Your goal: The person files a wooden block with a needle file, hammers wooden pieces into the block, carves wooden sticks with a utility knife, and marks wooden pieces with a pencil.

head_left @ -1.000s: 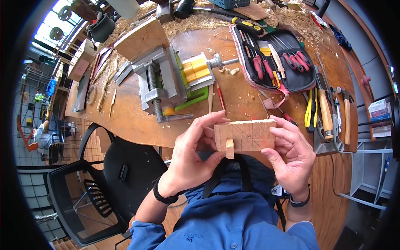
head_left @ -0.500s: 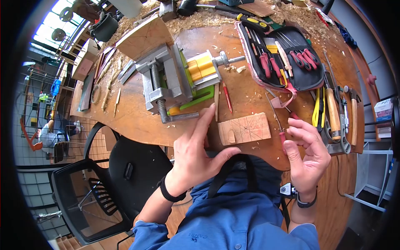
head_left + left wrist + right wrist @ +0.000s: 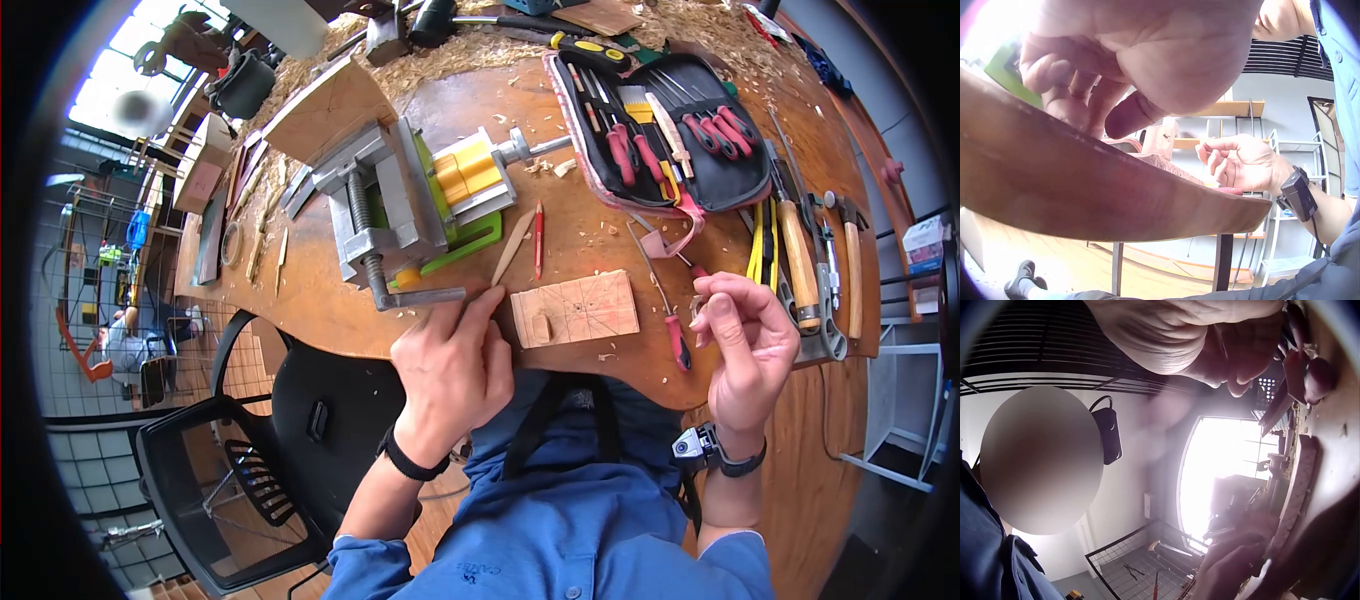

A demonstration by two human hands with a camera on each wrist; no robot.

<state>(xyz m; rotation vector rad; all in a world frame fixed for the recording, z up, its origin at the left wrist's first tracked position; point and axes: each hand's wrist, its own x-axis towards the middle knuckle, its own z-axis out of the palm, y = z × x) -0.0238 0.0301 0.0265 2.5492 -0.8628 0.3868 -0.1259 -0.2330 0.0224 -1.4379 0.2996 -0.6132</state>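
Note:
My left hand [image 3: 452, 365] is at the table's front edge, its fingertips at the lower end of a thin, tapered wooden stick [image 3: 513, 246]. In the left wrist view, its fingers curl down behind the table edge [image 3: 1104, 194], thumb close by. Right of it, a rectangular wooden block [image 3: 590, 312] lies flat, with pencil lines fanning over its face and a small wooden peg [image 3: 541, 327] in it. Loosely curled, my right hand [image 3: 752, 345] hovers at the right with nothing seen in it. Beside it lies a thin tool with a red handle [image 3: 679, 343].
A metal vise [image 3: 385, 215] stands left of centre, a wooden board [image 3: 330, 112] behind it. A red pencil [image 3: 539, 240] lies by the stick. At the back right is an open tool case [image 3: 715, 185] with red-handled tools. A hammer [image 3: 852, 265] lies far right; wood shavings [image 3: 480, 55] cover the back.
Both hands held the wooden block up; it now lies on the table. My left hand has moved to the stick, whose upper end now leans right. My right hand has drawn away rightward.

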